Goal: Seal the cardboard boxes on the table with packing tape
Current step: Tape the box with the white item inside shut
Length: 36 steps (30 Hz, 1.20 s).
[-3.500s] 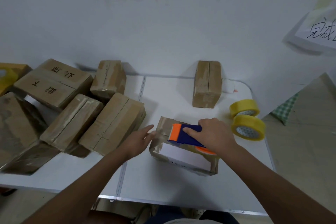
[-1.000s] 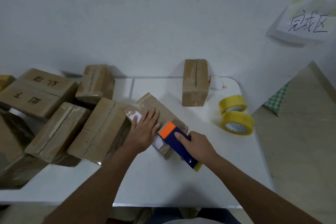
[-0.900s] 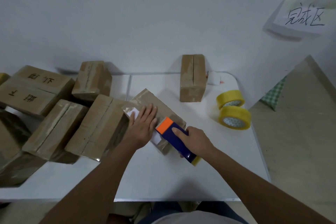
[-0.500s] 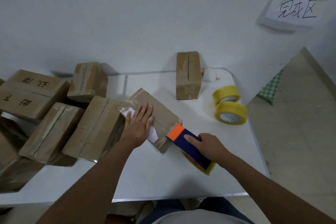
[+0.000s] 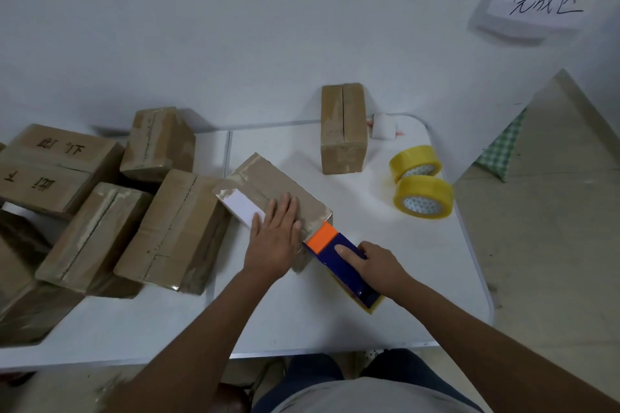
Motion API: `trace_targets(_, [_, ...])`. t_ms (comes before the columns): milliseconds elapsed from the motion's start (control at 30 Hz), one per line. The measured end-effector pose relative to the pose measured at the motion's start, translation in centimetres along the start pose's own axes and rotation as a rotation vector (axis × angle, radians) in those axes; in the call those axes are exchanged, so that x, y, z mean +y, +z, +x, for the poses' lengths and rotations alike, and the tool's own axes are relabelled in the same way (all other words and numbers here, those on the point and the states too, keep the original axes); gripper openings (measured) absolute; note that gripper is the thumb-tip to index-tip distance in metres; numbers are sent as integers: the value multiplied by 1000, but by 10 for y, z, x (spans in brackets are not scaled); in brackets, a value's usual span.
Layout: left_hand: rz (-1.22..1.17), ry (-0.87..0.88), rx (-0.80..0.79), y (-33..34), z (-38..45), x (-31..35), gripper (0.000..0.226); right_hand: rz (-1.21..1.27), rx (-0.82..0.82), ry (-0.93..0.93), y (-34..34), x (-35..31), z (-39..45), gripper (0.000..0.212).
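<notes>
Left hand flat on cardboard box, right hand gripping tape dispenser — orange end seemingly touching box edge, on table.

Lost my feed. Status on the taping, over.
Left hand flat on box. Right hand grips dispenser at box's near end. Nothing in the way.

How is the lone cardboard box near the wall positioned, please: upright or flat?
Upright: the brown cardboard box stands on end, seam running vertically.

Soft even light, wide-angle edge distortion
</notes>
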State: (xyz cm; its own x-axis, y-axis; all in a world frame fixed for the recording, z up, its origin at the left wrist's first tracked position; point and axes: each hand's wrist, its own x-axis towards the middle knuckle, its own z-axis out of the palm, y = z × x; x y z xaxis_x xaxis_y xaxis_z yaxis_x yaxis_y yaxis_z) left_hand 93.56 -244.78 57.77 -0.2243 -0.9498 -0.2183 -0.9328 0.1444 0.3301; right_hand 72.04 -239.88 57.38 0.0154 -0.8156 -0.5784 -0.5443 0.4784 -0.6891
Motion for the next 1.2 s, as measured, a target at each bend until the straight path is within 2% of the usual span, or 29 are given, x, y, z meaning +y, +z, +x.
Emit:
trace_targets(133, [30, 15, 3, 1, 4, -11, 54, -29, 0, -13, 5, -8, 5, 52])
trace_targets(300, [59, 37, -11, -3, 17, -24, 54, -70, -17, 4, 16, -17, 13, 48])
trace_targets(433, [38, 45, 2, 0, 18, -26, 54, -20, 7, -21, 13, -10, 5, 47])
trace_targets(733, [53, 22, 27, -1, 19, -22, 52, -147, 52, 0, 4, 32, -17, 55])
trace_targets(867, [88, 19, 26, -6, 17, -19, 54, -153, 40, -1, 6, 26, -13, 53])
trace_targets(967, [147, 76, 125, -4, 14, -7, 56, -142, 32, 20, 9, 26, -12, 51])
trace_targets(1067, [128, 161, 31, 8, 12, 7, 65, -167, 38, 25, 11, 24, -11, 51])
trace_targets(1200, [253, 143, 76, 17, 11, 5, 66, -152, 28, 20, 9, 21, -11, 52])
